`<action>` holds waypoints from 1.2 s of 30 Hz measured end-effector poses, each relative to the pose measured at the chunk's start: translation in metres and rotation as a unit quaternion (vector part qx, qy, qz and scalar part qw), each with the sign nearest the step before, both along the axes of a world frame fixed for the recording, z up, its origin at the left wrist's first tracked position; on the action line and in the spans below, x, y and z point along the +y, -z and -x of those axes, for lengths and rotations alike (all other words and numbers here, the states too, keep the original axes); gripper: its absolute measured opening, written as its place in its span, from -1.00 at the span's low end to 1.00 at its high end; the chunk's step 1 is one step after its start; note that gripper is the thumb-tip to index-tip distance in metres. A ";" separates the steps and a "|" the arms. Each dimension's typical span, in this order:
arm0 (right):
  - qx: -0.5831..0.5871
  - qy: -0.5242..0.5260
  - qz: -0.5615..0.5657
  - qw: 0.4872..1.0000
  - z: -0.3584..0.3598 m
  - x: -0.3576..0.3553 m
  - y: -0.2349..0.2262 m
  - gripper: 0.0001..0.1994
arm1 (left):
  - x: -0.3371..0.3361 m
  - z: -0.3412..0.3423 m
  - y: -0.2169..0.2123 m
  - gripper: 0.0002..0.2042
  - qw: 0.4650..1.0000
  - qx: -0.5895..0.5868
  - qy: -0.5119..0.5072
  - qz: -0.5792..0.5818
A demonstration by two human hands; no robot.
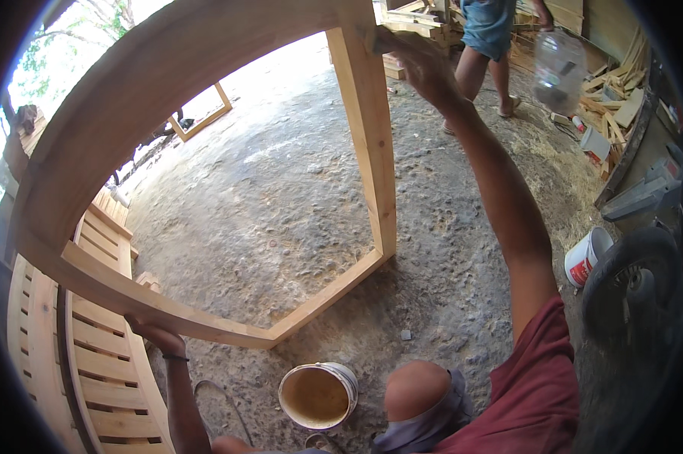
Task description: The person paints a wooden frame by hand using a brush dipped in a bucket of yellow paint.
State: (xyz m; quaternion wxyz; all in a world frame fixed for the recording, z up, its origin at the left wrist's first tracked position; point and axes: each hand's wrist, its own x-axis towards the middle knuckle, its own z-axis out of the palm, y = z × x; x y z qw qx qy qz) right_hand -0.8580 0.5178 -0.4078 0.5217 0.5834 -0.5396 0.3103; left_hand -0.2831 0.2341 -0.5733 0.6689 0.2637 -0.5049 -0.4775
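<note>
The big arched wooden frame (pixel 205 98) stands tilted in front of me on the rough concrete floor (pixel 281 197), its straight bars meeting in a corner near my knee. Beside it on my left lies a slatted wooden panel (pixel 92 378). My right hand (pixel 413 60) reaches up to the top of the frame's upright bar, grip pressed around a small block held against the wood. My left hand (pixel 156 333) cups the lower bar from beneath, fingers curled on its edge. Just below the frame sits a white bucket (pixel 319 393) of tan paste
</note>
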 end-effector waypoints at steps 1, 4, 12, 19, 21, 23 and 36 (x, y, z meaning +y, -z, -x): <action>-0.003 0.014 0.022 1.000 0.005 0.004 0.001 -0.47 | 0.000 0.000 0.000 -0.34 1.000 0.001 -0.022 -0.005; -0.125 0.089 -0.017 0.988 0.013 0.023 0.004 -0.48 | 0.000 0.003 -0.003 -0.33 1.000 0.009 -0.010 -0.024; 0.006 0.108 0.012 0.994 -0.079 0.033 -0.027 -0.70 | 0.012 0.015 -0.009 -0.28 0.999 0.007 -0.045 -0.009; -0.330 0.086 -0.199 0.919 -0.113 0.047 0.048 -0.71 | 0.002 0.011 -0.006 -0.31 0.999 -0.011 -0.040 -0.007; -0.392 0.084 -0.300 0.866 -0.113 0.064 0.088 -0.72 | 0.004 0.009 -0.007 -0.27 0.999 -0.019 -0.032 -0.026; -0.455 0.040 -0.317 0.831 -0.122 0.077 0.134 -0.67 | 0.008 0.010 -0.009 -0.29 0.999 -0.013 0.028 -0.017; -0.811 -0.159 -0.048 0.561 -0.201 0.075 0.342 -0.56 | 0.012 0.010 -0.011 -0.37 0.994 -0.071 -0.035 0.073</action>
